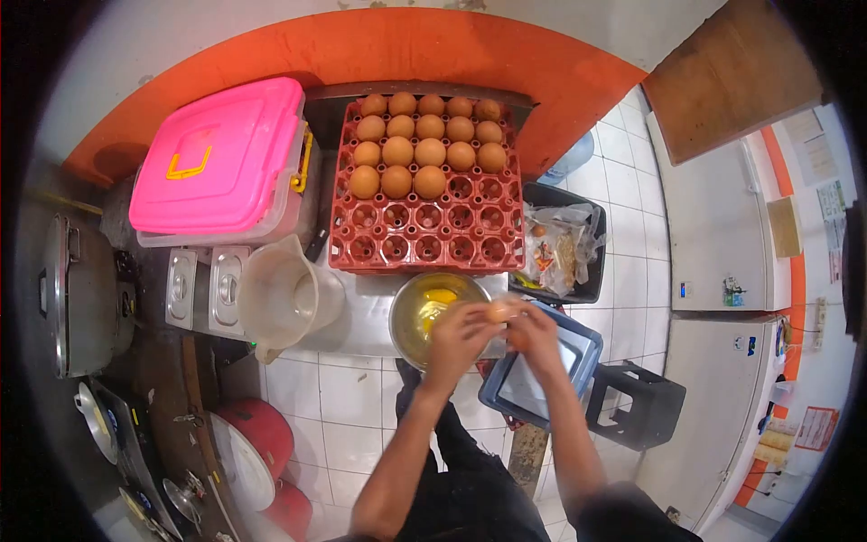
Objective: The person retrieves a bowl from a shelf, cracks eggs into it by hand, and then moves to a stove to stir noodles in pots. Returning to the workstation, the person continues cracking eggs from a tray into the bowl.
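A brown egg [498, 312] is between my two hands, beside the right rim of a metal bowl [395, 327]. My left hand [459, 336] reaches over the bowl, its closed fingertips at the egg's left side. On the other side, my right hand [535, 341] has its fingers curled round the egg; a second brown patch shows under those fingers, and I cannot tell whether it is another egg or shell. Yellow yolk [441, 296] and clear egg white lie in the bowl. Behind it, a red egg tray [429, 237] holds several rows of brown eggs [397, 151], with bare cups in front.
A clear plastic jug [287, 294] stands left of the bowl, near lidded steel pans [181, 287]. Farther back is a box with a pink lid [217, 154]. On the right are a dark bin [591, 289] with plastic bags and a blue-grey tub [492, 390] below my right hand.
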Available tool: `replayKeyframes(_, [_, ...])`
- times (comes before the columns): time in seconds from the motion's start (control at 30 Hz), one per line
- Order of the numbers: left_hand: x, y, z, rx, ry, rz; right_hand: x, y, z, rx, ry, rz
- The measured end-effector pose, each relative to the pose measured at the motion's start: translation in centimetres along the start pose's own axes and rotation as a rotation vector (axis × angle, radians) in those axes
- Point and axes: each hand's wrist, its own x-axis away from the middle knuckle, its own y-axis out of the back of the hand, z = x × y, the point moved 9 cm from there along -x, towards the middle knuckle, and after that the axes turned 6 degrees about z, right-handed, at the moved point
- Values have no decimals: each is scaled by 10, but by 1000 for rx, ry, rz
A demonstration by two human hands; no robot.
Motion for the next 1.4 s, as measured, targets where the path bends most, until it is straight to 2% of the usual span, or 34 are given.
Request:
replayKeyframes(0.03, [-10,-20,-2,126,-17,51,2,16,9,-139,32,-24])
replayKeyframes(0.13, [-33,-53,-47,-102,-242,100,-3,83,36,-309,75,-266])
replayKeyframes(0.2, [-39,-37,-103,-579,-558,-45,-5,102,76,34,242,-379])
replayKeyframes(0.27, [-56,-11,-165,-976,-603,-262,-14,130,72,248,178,-417])
replayKeyframes(0.33, [-85,4,-200,-1350,-624,-334,-24,142,56,312,123,-386])
replayKeyframes(0.4, [-127,17,-180,-1646,-505,-91,-29,143,37,241,74,-276])
replayKeyframes(0.5, [-135,12,-175,-1747,-652,11,-26,121,17,41,87,-218])
replayKeyframes(0.6, [-141,13,-176,-1676,-676,-8,-26,90,12,-55,197,-162])
replayKeyframes(0.67, [-134,15,-185,-1554,-613,21,-13,62,30,-159,276,-101])
replayKeyframes(0.7, [-127,15,-191,-1493,-579,35,-8,48,36,-173,299,-8])
replayKeyframes(0.8, [-77,27,-208,-971,-569,-140,-1,23,26,-123,297,-63])
replayKeyframes(0.87, [-33,43,-163,-750,-509,-219,8,-3,23,-80,305,-94])
replayKeyframes(0.93, [10,52,-71,-11,21,-161,18,-23,14,-26,301,-133])
replayKeyframes(1.0, [43,46,-2,79,221,-179,30,-42,15,151,367,-164])
replayKeyframes(1.07, [58,45,40,98,185,-266,33,-58,4,267,421,-201])
replayKeyframes(1.1, [61,45,50,104,166,-310,38,-66,10,288,540,-251])
replayKeyframes(1.23, [65,48,53,96,163,-394,28,-90,-8,472,358,-5])
replayKeyframes(1.33, [63,56,26,-30,136,-421,28,-76,2,352,447,-148])
replayKeyframes(1.4, [58,48,17,-60,119,-392,26,-88,-5,451,478,-83])
